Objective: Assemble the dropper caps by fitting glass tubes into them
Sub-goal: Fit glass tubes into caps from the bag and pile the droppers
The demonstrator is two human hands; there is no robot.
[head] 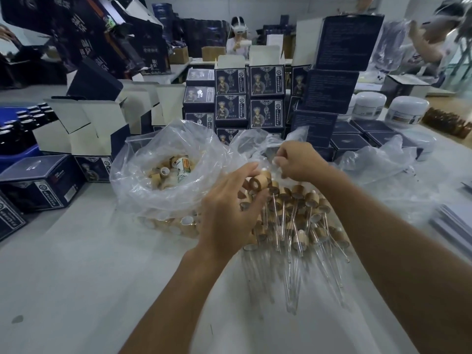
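Holding a wooden cap (260,181) between thumb and curled fingers, the left hand (229,213) hovers over a pile (301,221) of finished droppers on the white table (76,277). The right hand (298,159) sits just beyond the cap, fingertips pinched together at a plastic bag (258,144); whether they grip a glass tube I cannot tell. More loose caps (163,175) lie in the open bag (153,159) to the left, with dark boxes (265,98) stacked behind.

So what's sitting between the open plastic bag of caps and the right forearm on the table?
In the head view, the pile of assembled droppers fills that stretch between the plastic bag and the right forearm. The left hand holds a cap over it.
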